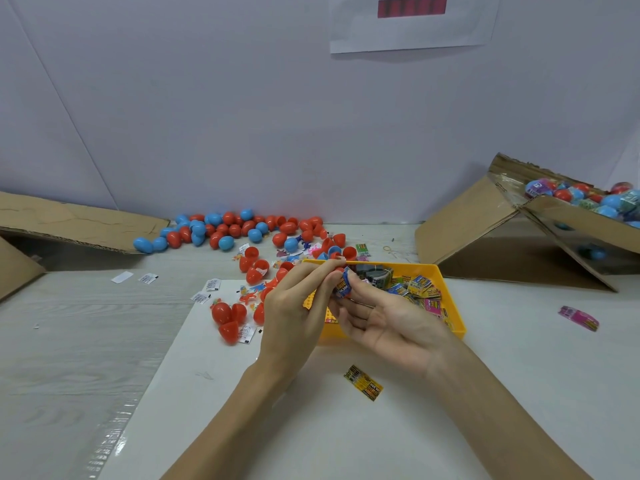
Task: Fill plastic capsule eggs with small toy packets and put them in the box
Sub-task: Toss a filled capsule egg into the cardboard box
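Both hands meet at frame centre over the yellow tray (450, 282): the left hand (294, 313) pinches a small blue toy packet (344, 288) by fingertips, while the right hand (388, 322) lies palm-up with relaxed fingers touching it. Such a thin pinch could let the packet slip into the tray's pile (easily lost among lookalikes). Whether a red egg half sits behind the left fingers is hard to tell. At the right edge, the box (502, 220) of filled eggs is cut off, its contents only partly visible.
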`<state>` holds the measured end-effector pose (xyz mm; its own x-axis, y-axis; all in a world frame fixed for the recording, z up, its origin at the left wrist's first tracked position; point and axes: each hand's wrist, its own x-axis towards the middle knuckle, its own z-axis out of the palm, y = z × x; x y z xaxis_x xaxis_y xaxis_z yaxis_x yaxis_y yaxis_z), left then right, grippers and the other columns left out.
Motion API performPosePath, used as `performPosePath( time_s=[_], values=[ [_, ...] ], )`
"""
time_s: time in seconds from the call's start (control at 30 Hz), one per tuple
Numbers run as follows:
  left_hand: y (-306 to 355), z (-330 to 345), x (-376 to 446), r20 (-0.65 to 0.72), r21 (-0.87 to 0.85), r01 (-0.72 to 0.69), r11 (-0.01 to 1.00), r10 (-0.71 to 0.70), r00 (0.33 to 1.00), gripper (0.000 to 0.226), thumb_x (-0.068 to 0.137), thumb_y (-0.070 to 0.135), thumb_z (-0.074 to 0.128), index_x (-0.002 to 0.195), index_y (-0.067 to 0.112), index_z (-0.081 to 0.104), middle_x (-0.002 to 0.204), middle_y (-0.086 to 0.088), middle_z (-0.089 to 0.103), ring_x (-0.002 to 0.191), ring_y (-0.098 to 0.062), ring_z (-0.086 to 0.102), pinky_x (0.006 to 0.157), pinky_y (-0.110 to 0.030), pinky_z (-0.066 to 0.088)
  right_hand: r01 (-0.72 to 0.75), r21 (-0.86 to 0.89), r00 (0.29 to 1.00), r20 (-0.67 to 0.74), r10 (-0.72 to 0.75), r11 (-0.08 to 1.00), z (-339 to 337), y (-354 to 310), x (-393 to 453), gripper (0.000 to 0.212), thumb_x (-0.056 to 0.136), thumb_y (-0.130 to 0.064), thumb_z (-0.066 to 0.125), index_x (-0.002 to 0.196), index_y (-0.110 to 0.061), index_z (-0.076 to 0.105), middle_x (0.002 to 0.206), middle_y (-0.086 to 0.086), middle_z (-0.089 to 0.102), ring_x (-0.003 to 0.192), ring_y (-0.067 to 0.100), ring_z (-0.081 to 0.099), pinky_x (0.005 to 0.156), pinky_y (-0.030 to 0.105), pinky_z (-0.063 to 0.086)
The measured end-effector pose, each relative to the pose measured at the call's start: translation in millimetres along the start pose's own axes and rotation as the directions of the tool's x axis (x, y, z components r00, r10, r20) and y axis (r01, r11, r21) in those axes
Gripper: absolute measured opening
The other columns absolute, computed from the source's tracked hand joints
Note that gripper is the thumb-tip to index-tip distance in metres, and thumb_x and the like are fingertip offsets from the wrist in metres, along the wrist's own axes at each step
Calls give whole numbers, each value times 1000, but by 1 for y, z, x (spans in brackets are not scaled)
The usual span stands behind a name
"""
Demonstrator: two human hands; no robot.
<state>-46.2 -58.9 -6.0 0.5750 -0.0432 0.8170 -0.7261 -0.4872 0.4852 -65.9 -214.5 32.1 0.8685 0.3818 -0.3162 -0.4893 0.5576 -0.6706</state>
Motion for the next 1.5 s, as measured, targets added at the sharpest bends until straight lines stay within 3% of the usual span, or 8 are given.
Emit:
performPosePath(
  time_s=[0.27,0.37,0.47,0.57,0.8,1.23,1.4,1.5],
  values=[
    [4,1,2,6,4,13,1000,-13,1000,25,101,20,60,118,9,74,111,2,73,107,-3,64,91,-12,49,72,-36,997,-23,-73,997,0,0,1,34,85,-26,79,105,1,79,105,19,77,88,24,78,70,27,62],
    [5,-5,7,183,-124,123,985,-99,978,31,105,30,55,132,20,66,125,12,68,121,-10,61,96,-16,47,189,-128,981,-29,-194,974,-3,-4,0,38,88,-29,76,113,-1,75,108,18,78,90,21,78,72,25,62],
    [1,-11,9,332,-132,142,981,-91,939,41,100,21,65,141,25,59,133,15,64,127,-10,58,101,-20,48,287,-329,951,-17,-310,899,-9,-7,-2,31,91,-32,71,109,-8,79,107,14,79,97,21,77,81,26,63],
    [-2,-15,11,285,-60,73,996,-53,957,43,93,13,74,133,22,65,125,10,67,120,-6,60,100,-22,49,319,-514,928,-3,-373,797,-10,-6,-3,30,100,-31,65,120,-10,73,105,9,80,101,21,77,88,31,62],
    [1,-15,11,317,-30,21,999,-11,948,49,81,-3,79,126,12,69,119,0,65,112,-11,61,95,-16,48,308,-802,811,-59,-582,511,-6,9,2,37,84,-39,83,116,-22,76,97,-8,78,93,6,75,80,28,64],
    [20,-6,1,208,116,-5,993,-19,978,42,74,-1,87,113,13,78,110,-4,67,102,-10,61,87,-13,52,301,-854,678,-121,-725,424,-7,26,9,26,79,-34,88,100,-26,74,83,-11,76,81,1,73,75,28,64],
    [26,-3,-1,201,200,-48,979,7,980,44,73,-3,87,114,10,76,110,-6,69,100,-13,64,88,-9,50,290,-887,670,-80,-738,359,-8,24,10,22,79,-34,87,94,-30,72,80,-13,75,79,-5,70,68,19,60],
    [27,-1,0,179,237,-57,970,14,984,44,72,-4,88,113,6,76,106,-8,70,94,-18,69,84,-18,57,265,-892,679,-96,-728,365,-8,20,13,25,79,-34,88,97,-30,72,82,-13,74,80,-6,69,68,19,60]
  ],
)
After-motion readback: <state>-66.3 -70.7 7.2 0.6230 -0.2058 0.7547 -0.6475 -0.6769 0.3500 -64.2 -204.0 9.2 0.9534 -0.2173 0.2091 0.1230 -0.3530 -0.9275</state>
